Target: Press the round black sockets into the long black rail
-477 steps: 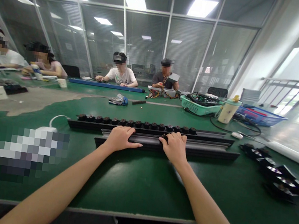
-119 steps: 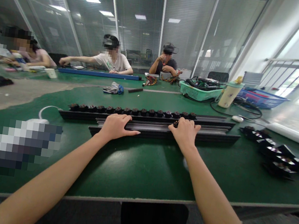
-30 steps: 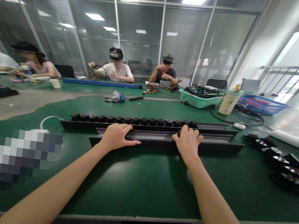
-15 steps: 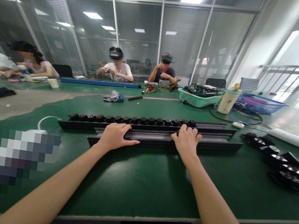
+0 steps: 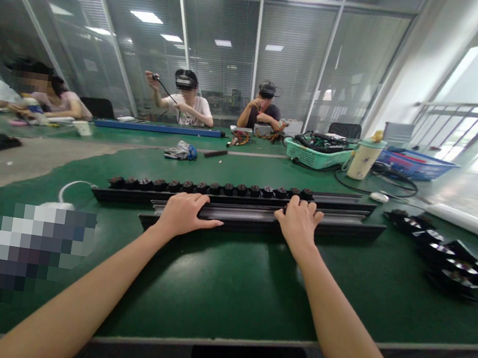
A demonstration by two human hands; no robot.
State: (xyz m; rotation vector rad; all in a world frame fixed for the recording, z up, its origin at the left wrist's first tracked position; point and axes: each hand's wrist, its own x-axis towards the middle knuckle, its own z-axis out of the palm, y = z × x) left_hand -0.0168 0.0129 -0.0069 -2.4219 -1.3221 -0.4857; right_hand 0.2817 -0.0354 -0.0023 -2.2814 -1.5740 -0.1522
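Observation:
A long dark channel bar [image 5: 251, 216] lies across the green table in front of me. My left hand [image 5: 183, 214] wraps over its left part, thumb along the near side. Farther right, my right hand [image 5: 299, 223] grips the same bar, with its fingertips over the far edge. Behind it lies another long black bar [image 5: 130, 196], with a row of small round black parts [image 5: 228, 189] along its left and middle stretch. The undersides of my fingers are hidden.
At the right lie several black parts with shiny faces [image 5: 442, 249]. Beyond are a green basket [image 5: 317, 156], a cream cup [image 5: 363, 161], a blue basket [image 5: 427, 168] and gloves [image 5: 180, 150]. A pixelated object [image 5: 28, 250] is at the left. Several people sit across the table.
The person across at the left has raised a hand, with a dark cable now stretched between both hands. The view has shifted slightly; my hands stay on the bar.

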